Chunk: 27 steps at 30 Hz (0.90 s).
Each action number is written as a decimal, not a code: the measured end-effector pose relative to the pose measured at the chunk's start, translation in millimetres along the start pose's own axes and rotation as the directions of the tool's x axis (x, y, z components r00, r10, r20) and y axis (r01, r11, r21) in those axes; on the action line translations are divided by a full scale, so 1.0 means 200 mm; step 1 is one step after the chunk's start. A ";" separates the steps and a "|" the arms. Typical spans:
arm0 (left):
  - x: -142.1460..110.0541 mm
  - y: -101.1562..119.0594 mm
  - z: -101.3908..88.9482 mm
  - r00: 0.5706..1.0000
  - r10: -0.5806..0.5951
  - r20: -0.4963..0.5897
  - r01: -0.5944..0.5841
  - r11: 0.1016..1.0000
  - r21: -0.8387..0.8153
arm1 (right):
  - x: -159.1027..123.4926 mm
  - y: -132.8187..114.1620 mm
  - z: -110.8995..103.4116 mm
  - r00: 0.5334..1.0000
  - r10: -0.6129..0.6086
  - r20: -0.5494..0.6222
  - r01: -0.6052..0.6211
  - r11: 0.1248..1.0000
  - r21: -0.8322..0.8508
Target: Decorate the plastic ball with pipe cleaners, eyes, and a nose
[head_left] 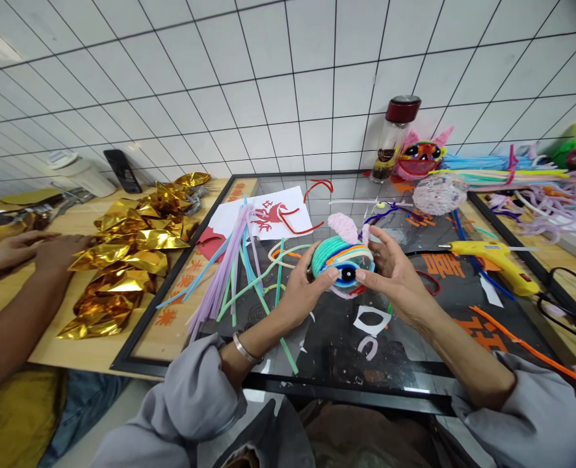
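Observation:
Between my two hands is a rounded craft head (331, 255) wound with green pipe cleaners, with orange, white and blue bands. A pink fuzzy ear (343, 227) stands up from its top. On the side toward me sits a blue-rimmed black eye (348, 273). My left hand (303, 286) grips the head's left side, its thumb at the eye's left edge. From the right, my right hand (399, 273) closes on it, with the thumb by the eye's other edge and the fingers up near a second pink piece (365, 234).
Purple pipe cleaners (220, 273) lie left, beside white paper (273, 214) with red cut-outs. A yellow glue gun (497, 260) rests right. Behind stand a glass bottle (388, 146) and a finished pink-eared mask (418, 156). Gold foil (122, 253) lies near another person's hands (49, 250).

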<state>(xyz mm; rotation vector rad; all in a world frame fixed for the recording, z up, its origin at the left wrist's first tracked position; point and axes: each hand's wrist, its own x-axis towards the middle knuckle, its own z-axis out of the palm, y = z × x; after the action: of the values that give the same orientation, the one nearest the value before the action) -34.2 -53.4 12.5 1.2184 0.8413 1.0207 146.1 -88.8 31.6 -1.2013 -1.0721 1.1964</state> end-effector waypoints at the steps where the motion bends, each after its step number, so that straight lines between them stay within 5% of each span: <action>1: 0.00 0.00 0.00 1.000 0.001 -0.001 -0.001 1.000 -0.007 | 0.00 0.00 0.00 1.000 0.000 -0.005 0.000 1.000 0.005; 16: 0.05 -0.04 -0.01 0.999 0.005 0.044 -0.005 1.000 0.002 | 0.03 0.02 0.00 0.992 -0.079 -0.095 0.073 0.995 -0.066; 22: 0.10 -0.06 -0.01 0.986 0.078 0.146 -0.088 0.994 0.065 | 0.07 0.07 -0.02 0.975 -0.133 -0.179 0.106 0.983 -0.150; 27: 0.13 -0.08 -0.03 0.978 0.049 0.204 -0.048 0.999 -0.012 | 0.10 0.11 -0.03 0.970 -0.167 -0.176 0.133 0.973 -0.191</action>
<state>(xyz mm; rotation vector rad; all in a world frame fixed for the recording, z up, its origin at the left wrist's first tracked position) -28.0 -27.6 -4.4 1.3185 0.6501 0.9182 151.3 -70.0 8.8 -1.3176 -1.1208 0.8641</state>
